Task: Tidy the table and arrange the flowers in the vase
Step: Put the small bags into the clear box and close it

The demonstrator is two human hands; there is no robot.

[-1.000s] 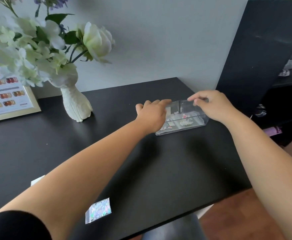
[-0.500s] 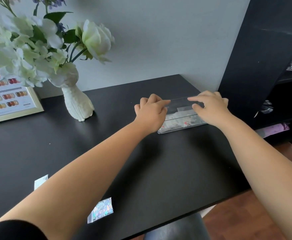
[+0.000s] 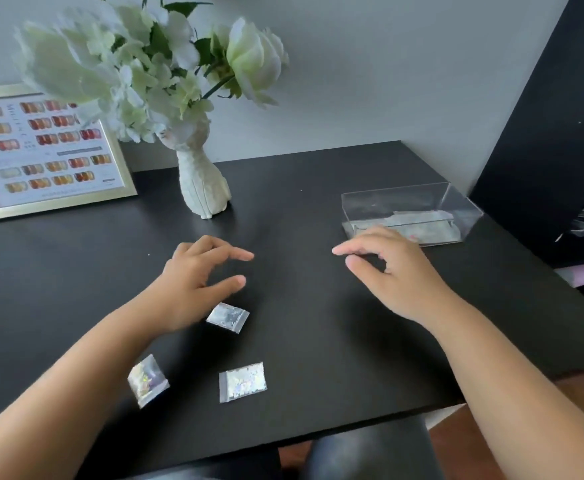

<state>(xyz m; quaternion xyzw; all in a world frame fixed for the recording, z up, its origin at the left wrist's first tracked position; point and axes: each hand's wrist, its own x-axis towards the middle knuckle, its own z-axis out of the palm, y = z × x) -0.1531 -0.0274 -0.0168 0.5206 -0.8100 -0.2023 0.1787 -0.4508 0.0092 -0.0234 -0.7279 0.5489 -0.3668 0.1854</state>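
Both hands, the left hand (image 3: pixel 197 271) and right hand (image 3: pixel 387 268), hover empty and loosely spread over the desk (image 3: pixel 318 341), so the three shiny packets (image 3: pixel 228 317) near its front edge are best pinched by their edges and dropped into the clear box (image 3: pixel 410 213) by the right edge.

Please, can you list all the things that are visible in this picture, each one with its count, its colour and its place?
Small glittery plastic packets: three, silvery, on the near middle of the table, apart from each other.
Clear plastic box: one, transparent, far right of the table, with small items inside, too blurred to name.
Ribbed ceramic vase: one, white, far middle of the table, upright.
Artificial flowers: one bunch, white with green leaves, standing in the vase.
Framed nail colour chart: one, pale gold frame, far left, leaning back.
Matte table: one, black.
Shelf unit: one, black, on the right.
Left hand: over the table, holds nothing.
Right hand: near the box, holds nothing.
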